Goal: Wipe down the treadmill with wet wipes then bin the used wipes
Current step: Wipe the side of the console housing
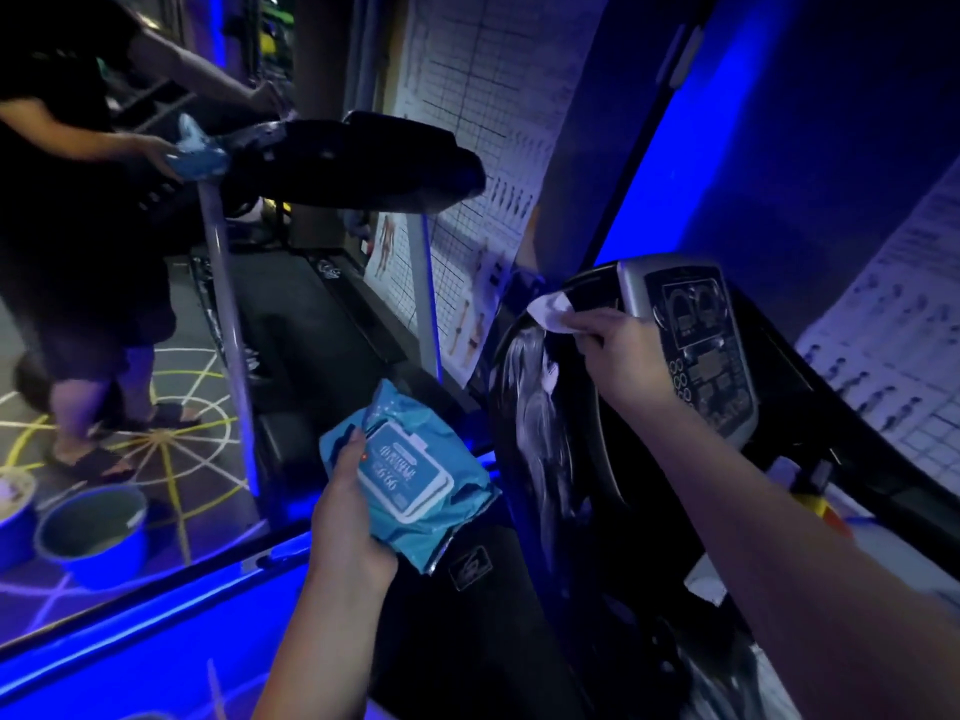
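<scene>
My right hand (621,356) pinches a white wet wipe (551,310) against the dark left edge of the treadmill console (691,345), beside its grey control panel. Wet streaks shine on the black handrail (540,407) just below the wipe. My left hand (348,506) grips a light blue pack of wet wipes (415,478) with a white flap lid, held low and left of the handrail.
Another person (78,210) at the left wipes a second treadmill (353,163) with a blue cloth. Two blue round bins (93,537) stand on the floor at lower left. Wall charts hang behind the machines. A blue-lit frame rail runs along the bottom.
</scene>
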